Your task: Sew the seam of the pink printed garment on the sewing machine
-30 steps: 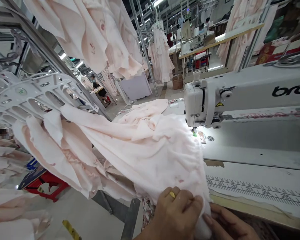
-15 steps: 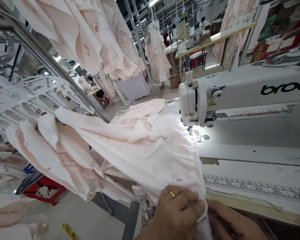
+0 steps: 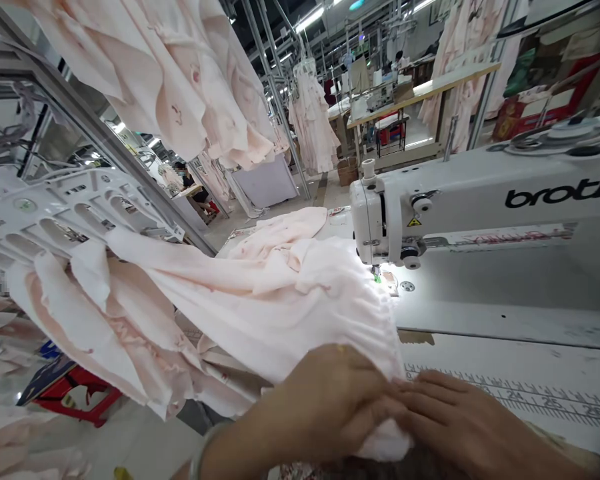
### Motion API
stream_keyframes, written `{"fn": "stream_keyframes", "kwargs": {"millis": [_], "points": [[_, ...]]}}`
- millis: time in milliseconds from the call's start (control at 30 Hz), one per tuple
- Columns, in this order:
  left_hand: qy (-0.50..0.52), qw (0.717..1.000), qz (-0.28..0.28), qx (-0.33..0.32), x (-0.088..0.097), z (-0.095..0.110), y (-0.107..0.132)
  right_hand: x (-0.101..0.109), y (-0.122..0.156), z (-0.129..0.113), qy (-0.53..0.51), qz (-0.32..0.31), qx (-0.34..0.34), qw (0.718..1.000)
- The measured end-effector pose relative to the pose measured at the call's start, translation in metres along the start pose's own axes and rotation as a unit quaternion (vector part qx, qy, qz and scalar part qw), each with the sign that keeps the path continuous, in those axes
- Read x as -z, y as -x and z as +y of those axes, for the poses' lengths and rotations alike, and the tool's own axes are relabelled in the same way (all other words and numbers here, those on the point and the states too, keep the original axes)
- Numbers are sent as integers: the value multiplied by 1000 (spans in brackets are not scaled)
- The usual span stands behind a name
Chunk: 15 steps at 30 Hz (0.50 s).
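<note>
A pale pink garment (image 3: 300,313) stretches from a white hanger rack across to the needle of a white sewing machine (image 3: 375,220). Its gathered right edge runs down from the lit presser foot (image 3: 377,273). My left hand (image 3: 335,400), somewhat blurred, is closed on that edge near the table's front. Against its fingertips, my right hand (image 3: 445,413) is closed on the same edge from the right side. The fingertips of both hands are partly hidden where they meet. A bit of the cloth hangs below them.
Pink pieces hang from the white slotted rack (image 3: 80,200) at left, and more garments (image 3: 180,87) hang above. A printed ruler (image 3: 530,397) runs along the table's front. A red stool (image 3: 75,393) stands on the floor. Far back, a person (image 3: 195,183) sits at a table.
My hands have moved up along the cloth edge, closer to the machine. My right hand has come out from below and now shows its back on top. The view has shifted slightly.
</note>
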<state>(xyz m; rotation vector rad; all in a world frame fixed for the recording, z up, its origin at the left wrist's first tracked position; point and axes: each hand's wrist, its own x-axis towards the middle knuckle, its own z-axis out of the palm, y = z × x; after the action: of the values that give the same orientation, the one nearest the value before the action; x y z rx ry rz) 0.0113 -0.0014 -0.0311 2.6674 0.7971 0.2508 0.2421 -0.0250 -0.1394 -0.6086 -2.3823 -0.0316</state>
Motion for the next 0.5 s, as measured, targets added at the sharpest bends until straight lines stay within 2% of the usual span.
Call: {"fn": "stream_keyframes", "kwargs": {"millis": [33, 100, 200, 267, 367, 500], "points": [[-46, 999, -9, 7, 9, -3, -12, 7, -7, 3, -26, -13, 13, 999], [-148, 988, -45, 1, 16, -12, -39, 17, -18, 9, -60, -42, 38, 997], [-255, 959, -117, -33, 3, -29, -73, 25, -30, 19, -67, -103, 80, 989], [-295, 944, -137, -58, -9, -38, -85, 27, -36, 27, -67, -149, 116, 980], [-326, 934, -100, -107, -21, -47, -88, 25, -38, 36, -67, -165, 163, 970], [-322, 935, -11, -147, -32, -59, -85, 15, -28, 37, -48, -122, 176, 976]]}}
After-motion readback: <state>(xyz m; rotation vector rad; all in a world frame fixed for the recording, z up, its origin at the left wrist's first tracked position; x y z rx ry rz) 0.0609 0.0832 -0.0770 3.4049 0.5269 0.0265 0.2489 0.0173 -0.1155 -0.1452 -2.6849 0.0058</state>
